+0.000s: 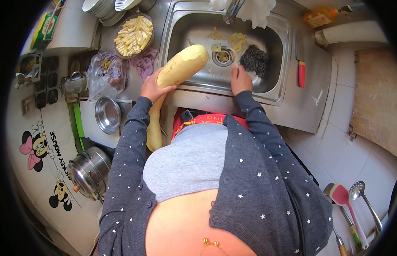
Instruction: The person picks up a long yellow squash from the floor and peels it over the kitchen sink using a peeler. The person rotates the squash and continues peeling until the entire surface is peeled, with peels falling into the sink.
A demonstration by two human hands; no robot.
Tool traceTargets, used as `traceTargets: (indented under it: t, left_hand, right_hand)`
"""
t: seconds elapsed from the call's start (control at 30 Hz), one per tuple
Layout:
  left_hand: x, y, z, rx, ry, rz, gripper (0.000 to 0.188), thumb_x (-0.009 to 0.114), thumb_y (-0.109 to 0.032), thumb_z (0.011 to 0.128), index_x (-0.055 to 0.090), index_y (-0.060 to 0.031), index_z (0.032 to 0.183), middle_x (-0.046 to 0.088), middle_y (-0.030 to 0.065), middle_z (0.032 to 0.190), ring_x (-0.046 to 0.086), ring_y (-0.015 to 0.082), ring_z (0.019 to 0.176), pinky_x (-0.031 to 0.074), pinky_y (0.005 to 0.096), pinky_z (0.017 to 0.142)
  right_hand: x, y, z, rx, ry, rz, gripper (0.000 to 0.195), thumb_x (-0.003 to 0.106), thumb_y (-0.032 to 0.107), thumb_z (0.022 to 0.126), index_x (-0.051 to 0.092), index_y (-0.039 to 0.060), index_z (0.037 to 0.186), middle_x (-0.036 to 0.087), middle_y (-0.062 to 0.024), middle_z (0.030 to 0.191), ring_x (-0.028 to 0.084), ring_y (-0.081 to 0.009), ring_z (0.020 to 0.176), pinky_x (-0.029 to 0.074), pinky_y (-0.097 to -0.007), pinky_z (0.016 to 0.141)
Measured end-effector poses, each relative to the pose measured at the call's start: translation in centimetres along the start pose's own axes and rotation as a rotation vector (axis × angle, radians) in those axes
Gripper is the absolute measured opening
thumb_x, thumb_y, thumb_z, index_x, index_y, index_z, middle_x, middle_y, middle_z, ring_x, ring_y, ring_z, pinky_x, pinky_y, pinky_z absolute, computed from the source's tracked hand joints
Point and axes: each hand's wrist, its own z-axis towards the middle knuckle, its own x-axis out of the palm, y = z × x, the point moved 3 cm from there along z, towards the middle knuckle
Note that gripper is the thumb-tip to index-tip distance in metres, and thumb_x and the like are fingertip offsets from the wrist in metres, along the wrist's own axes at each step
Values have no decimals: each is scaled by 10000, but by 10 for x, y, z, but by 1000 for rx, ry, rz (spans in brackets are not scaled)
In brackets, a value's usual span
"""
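Observation:
My left hand (155, 86) grips a long, pale yellow squash (184, 65) around its thick part. The squash's thick end reaches out over the stainless steel sink (192, 35), and a jagged line divides two shades of yellow near its tip. Its narrower neck (154, 128) runs down beside my body. My right hand (241, 80) is low in the sink, fingers closed on a slim pale object (236, 59) that is too blurred to name. Beside these fingers lies a dark mesh scouring pad (255, 60). Yellowish peelings (237, 41) are scattered around and in the drain (222, 56).
A red-handled knife (301, 70) lies right of the sink, under the faucet (233, 12) side's bottle (320, 16). Left are a bowl of cut yellow sticks (134, 35), a purple cloth (144, 62), a plastic bag (107, 75) and a metal bowl (108, 115). A board (377, 99) leans right.

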Motion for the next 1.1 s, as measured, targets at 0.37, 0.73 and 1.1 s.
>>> traceTargets:
  t: [0.37, 0.73, 1.1]
  left_hand:
    - [3, 4, 4, -106, -23, -273, 829, 899, -406, 711, 551, -48, 1373, 693, 146, 1227, 667, 244, 1131, 499, 358, 974]
    - [-1, -9, 1, -127, -41, -131, 826, 886, -424, 722, 550, -31, 1366, 690, 164, 1221, 663, 255, 1140, 492, 367, 987]
    - [3, 4, 9, -151, -10, -238, 814, 889, -425, 711, 562, -30, 1342, 696, 167, 1210, 672, 265, 1122, 502, 365, 968]
  right_hand:
    - [36, 81, -7, -294, 223, 93, 321, 504, 419, 1030, 545, 101, 1017, 669, -213, 745, 649, -464, 730, 500, -569, 647]
    - [53, 65, 12, -215, 221, -19, 341, 498, 443, 1024, 581, 116, 1076, 679, -221, 799, 655, -461, 761, 505, -572, 679]
    - [41, 65, 14, -217, 170, 196, 373, 521, 413, 1025, 586, 50, 974, 654, -241, 776, 631, -478, 773, 472, -546, 649]
